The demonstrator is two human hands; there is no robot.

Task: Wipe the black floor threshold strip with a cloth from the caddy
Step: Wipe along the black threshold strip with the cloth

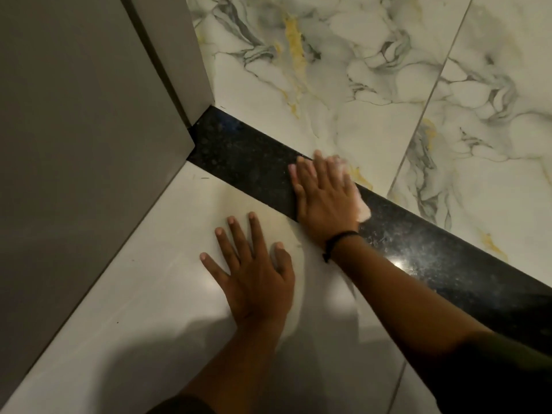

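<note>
The black speckled threshold strip (pixel 245 156) runs diagonally from the door frame at centre left down to the right edge. My right hand (pixel 324 195) lies flat on the strip's middle, pressing a pale cloth (pixel 363 209) that peeks out beyond the fingers and beside the palm. A black band circles that wrist. My left hand (pixel 254 270) rests flat on the plain white tile just below the strip, fingers spread, holding nothing. The caddy is out of view.
A grey door frame and wall (pixel 89 130) fill the left side and meet the strip's far end. Marbled white tiles with grey and yellow veins (pixel 358 85) lie beyond the strip. Plain white tile (pixel 149 309) lies on my side.
</note>
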